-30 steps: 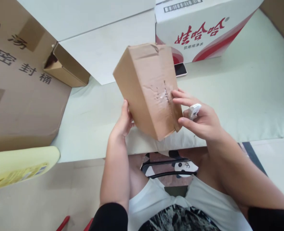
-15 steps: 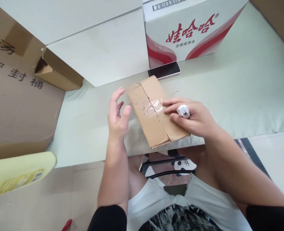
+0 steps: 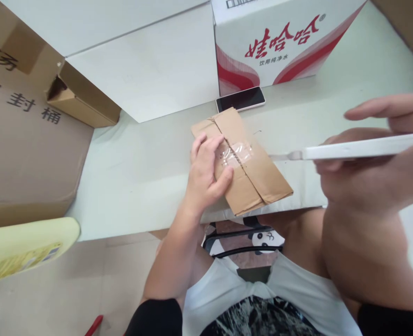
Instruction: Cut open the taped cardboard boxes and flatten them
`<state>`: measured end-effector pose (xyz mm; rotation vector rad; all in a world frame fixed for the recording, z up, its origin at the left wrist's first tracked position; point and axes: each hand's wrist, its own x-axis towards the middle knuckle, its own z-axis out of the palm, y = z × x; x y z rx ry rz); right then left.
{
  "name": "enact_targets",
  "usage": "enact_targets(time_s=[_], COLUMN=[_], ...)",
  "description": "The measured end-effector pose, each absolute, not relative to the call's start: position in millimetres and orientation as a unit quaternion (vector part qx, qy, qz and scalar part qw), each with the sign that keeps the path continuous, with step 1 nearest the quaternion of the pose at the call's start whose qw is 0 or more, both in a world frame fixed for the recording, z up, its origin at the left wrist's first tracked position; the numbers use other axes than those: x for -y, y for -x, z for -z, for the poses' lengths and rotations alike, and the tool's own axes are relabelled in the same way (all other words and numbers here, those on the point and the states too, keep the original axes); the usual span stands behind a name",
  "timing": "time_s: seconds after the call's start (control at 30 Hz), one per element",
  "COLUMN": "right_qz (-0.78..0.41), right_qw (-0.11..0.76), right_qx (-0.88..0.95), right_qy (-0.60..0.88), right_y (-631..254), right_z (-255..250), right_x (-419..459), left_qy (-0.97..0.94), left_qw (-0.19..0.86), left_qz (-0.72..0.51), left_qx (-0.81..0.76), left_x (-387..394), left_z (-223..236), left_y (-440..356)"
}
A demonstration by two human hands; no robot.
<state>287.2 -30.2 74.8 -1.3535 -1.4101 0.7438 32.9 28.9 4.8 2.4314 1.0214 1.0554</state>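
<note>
A flat brown cardboard box (image 3: 258, 175) lies on the pale green table cover. Its middle seam is ragged, and a piece of clear tape (image 3: 239, 153) crosses it. My left hand (image 3: 206, 175) rests over the box's left side, fingers and thumb apart, touching the top. Raised at the right is my right hand (image 3: 370, 172), closed around a white-handled knife (image 3: 353, 148). The thin metal tip points left toward the box's right edge; motion blurs it, so I cannot tell if it touches. A phone (image 3: 241, 99) lies just behind the box.
White cartons (image 3: 150, 70) and a white and red carton (image 3: 272, 51) stand at the back. To the left are a big brown carton (image 3: 24, 154) and a small open cardboard box (image 3: 83, 100). A yellow container (image 3: 27, 247) is lower left. A red object (image 3: 94, 325) is below.
My left hand has come down onto the box. My right hand has left the box, moving right and up, and the knife now shows along its length. The box sits slightly further right.
</note>
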Motion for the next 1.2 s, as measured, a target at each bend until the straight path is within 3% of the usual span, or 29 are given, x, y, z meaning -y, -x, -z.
enact_targets(time_s=[0.43,0.77,1.03,1.2], right_qz=[-0.33,-0.251,-0.31,-0.328], right_qw=[0.517,0.432,0.477,0.449], right_qx=[0.565,0.62,0.578,0.582], right_qy=[0.552,0.605,0.585,0.593], right_y=[-245.5,-245.5,-239.6,-239.9], right_z=[-62.0,-59.4,-59.6,-64.6], right_x=[29.9,28.3,29.4,30.3], left_qy=[-0.847,-0.829,-0.83,-0.831], left_qw=[0.153,0.175,0.167,0.15], left_qz=[-0.365,-0.384,-0.392,-0.396], left_qx=[-0.356,-0.368,-0.359,-0.361], left_x=[-17.9,-4.5,-5.9,-5.7], left_z=[-0.7,0.9,2.4,2.6], left_y=[-50.8,-46.0,-46.6,-47.1])
